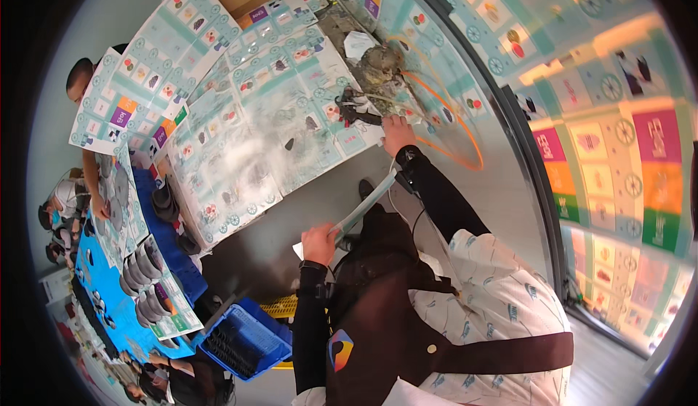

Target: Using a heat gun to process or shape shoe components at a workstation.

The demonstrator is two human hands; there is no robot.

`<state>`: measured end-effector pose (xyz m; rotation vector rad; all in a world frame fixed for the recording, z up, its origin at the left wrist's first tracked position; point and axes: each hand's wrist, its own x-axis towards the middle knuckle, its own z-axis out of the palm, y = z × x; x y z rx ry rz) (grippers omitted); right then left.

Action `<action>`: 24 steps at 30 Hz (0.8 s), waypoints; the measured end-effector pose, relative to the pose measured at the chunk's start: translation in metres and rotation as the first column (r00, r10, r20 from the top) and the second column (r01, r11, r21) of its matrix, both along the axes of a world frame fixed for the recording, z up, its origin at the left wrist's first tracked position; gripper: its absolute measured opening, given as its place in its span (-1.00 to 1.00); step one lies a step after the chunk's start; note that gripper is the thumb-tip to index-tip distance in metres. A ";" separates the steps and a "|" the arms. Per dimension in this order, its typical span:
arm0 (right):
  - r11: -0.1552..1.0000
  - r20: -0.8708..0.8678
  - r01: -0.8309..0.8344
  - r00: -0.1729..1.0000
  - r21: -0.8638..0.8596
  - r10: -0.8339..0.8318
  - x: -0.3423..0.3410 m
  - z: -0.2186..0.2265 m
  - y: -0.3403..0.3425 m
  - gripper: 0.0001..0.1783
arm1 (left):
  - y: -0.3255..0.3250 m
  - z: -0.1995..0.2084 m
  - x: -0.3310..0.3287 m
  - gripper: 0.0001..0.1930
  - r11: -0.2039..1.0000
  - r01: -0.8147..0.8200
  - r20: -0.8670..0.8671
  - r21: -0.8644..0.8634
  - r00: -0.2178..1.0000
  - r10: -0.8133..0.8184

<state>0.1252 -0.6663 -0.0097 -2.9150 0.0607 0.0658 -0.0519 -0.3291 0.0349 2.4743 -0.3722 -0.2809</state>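
A long pale grey strip [366, 204], bowed slightly, runs between my two hands in front of my apron. My left hand [318, 244] is closed round its lower end, where a small white piece sticks out beyond the fingers. Its upper end reaches my right hand [398, 135], whose fingers are curled closed at the table's right corner. Just beyond that hand lies a dark tool [356, 108] with a thin hose. I cannot make out its exact kind.
The worktable [262, 133], covered in printed sheets, is dusty and carries a small dark scrap [289, 144]. An orange hose [472, 141] loops beside a glass partition. Lower left are a blue crate [280, 342] of dark parts and stacked grey curved pieces [142, 271]. Another person's hand [99, 206] works at left.
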 end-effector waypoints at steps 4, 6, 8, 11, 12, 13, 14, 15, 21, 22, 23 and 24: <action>0.997 -0.089 0.002 0.996 -0.072 -0.008 0.037 -0.033 -0.007 -0.38 | -0.005 -0.006 0.023 -0.76 1.000 -0.001 -0.098 0.024 0.995 0.003; 1.000 -0.173 -0.007 0.985 0.020 0.011 0.053 -0.035 -0.019 -0.45 | -0.010 -0.005 0.036 -0.75 1.000 -0.002 -0.136 0.021 0.991 0.005; 0.999 -0.182 -0.044 0.982 0.005 0.044 0.062 -0.032 -0.025 -0.50 | -0.016 -0.007 0.047 -0.74 1.000 -0.002 -0.169 0.014 0.986 0.004; 0.997 -0.245 -0.048 0.968 0.066 0.063 0.065 -0.004 -0.027 -0.56 | -0.024 -0.016 0.054 -0.73 0.999 -0.032 -0.166 -0.019 0.986 0.028; 0.991 -0.296 0.001 0.954 0.132 0.038 0.063 0.009 -0.030 -0.58 | -0.030 -0.018 0.061 -0.72 1.000 -0.005 -0.186 -0.006 0.983 0.004; 0.978 -0.241 0.009 0.970 0.209 0.043 0.055 0.008 -0.034 -0.55 | -0.035 -0.020 0.067 -0.70 1.000 0.022 -0.206 0.006 0.978 -0.020; 0.976 -0.204 0.021 0.979 0.215 0.024 0.043 -0.005 -0.043 -0.54 | -0.042 -0.019 0.074 -0.70 0.999 0.044 -0.205 0.000 0.978 -0.043; 0.967 -0.206 0.039 0.978 0.251 0.014 0.026 -0.004 -0.042 -0.53 | -0.042 -0.018 0.076 -0.68 0.997 0.071 -0.235 0.025 0.970 -0.063; 0.896 -0.152 0.313 0.948 0.314 -0.278 -0.031 -0.022 -0.079 -0.56 | -0.058 -0.012 0.099 -0.66 0.985 0.171 -0.264 0.031 0.952 -0.157; 0.870 -0.075 0.369 0.928 0.326 -0.365 -0.030 -0.030 -0.086 -0.59 | -0.059 -0.012 0.101 -0.67 0.980 0.199 -0.269 0.026 0.945 -0.185; 0.880 0.013 0.409 0.905 0.240 -0.425 -0.026 -0.046 -0.099 -0.55 | -0.066 -0.012 0.107 -0.67 0.975 0.220 -0.266 0.021 0.942 -0.207; 0.878 0.007 0.412 0.905 0.244 -0.426 -0.013 -0.044 -0.102 -0.55 | -0.067 -0.016 0.107 -0.68 0.974 0.228 -0.224 -0.001 0.949 -0.223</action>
